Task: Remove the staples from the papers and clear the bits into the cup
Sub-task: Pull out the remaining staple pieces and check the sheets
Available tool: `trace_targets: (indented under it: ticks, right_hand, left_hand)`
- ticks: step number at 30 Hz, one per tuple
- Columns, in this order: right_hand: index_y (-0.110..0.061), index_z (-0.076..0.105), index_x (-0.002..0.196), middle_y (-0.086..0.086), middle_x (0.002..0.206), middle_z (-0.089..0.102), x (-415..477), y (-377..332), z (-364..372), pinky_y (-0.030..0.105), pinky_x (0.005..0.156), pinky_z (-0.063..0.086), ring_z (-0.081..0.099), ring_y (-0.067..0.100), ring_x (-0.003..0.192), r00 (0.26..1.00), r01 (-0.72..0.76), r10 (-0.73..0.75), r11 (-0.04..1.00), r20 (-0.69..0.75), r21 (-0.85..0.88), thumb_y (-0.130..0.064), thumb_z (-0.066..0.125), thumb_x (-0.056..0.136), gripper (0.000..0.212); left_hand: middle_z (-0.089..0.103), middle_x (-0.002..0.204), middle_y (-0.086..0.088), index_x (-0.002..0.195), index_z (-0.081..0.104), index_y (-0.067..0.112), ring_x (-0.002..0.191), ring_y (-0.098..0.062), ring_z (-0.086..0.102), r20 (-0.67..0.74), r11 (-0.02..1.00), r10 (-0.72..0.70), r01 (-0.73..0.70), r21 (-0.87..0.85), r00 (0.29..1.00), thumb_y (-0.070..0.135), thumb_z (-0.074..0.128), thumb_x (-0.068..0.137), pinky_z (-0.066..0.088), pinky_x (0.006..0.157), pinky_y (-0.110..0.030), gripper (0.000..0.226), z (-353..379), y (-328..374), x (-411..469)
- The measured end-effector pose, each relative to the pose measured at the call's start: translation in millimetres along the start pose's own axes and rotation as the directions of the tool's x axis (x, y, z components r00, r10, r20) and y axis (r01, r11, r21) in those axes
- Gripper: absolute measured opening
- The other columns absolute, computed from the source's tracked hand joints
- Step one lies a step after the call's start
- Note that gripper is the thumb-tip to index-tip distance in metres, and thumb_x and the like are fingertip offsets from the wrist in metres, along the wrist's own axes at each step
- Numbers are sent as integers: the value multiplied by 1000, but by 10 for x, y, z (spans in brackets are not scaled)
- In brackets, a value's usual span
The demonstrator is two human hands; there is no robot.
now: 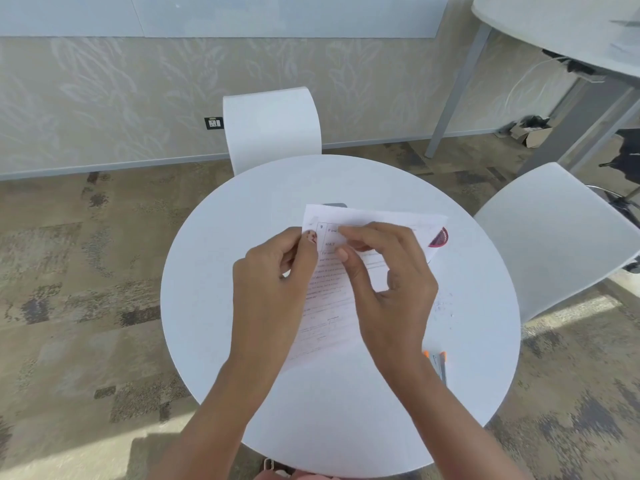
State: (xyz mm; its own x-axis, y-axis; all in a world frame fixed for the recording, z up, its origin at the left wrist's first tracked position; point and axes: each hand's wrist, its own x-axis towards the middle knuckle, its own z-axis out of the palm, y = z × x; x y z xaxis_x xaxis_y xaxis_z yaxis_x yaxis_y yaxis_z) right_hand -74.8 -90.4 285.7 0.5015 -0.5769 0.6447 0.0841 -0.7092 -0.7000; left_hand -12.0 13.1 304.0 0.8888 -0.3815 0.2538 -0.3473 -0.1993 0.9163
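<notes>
Papers (pixel 332 296) held above table (pixel 221 271), long axis running away from the person. Left hand (pixel 273 271) pinched far-left corner; right hand (pixel 388 271) pinched the sheet just beside it. Staple not visible. Red cup (pixel 439 237) peeked from behind far-right corner, nearer the right hand.

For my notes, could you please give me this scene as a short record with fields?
table: round white table
papers: printed white sheets, held by both hands
left hand: pinches papers' top left corner
right hand: pinches papers beside that corner
cup: dark red cup, partly hidden behind papers
tool: orange and grey tool by right forearm
</notes>
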Motion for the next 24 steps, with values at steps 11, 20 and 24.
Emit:
trace_targets:
  ticks: [11,20,24]
  right_hand:
    - [-10,76,86,2,87,67,293,49,51,19,78,42,64,25,84,962,274,-274,961,2,-32,0,70,83,12]
    - [-8,69,77,2,84,63,306,166,273,31,79,40,55,16,85,964,258,-252,964,78,-71,2,53,82,19]
    - [-7,65,76,-4,82,59,296,215,334,31,75,42,56,24,84,981,160,-160,987,109,7,6,45,77,24]
  left_hand:
    - [31,50,8,65,49,15,49,-10,30,118,995,13,-24,92,993,28,50,101,26,47,-16,38,-15,35,18]
    - [26,50,6,62,37,14,49,-11,27,139,989,-10,-10,148,990,27,50,100,25,47,-19,43,0,-50,87]
    - [23,50,6,63,35,11,49,-12,24,153,988,-29,5,157,988,27,50,100,23,47,-21,44,17,-117,102]
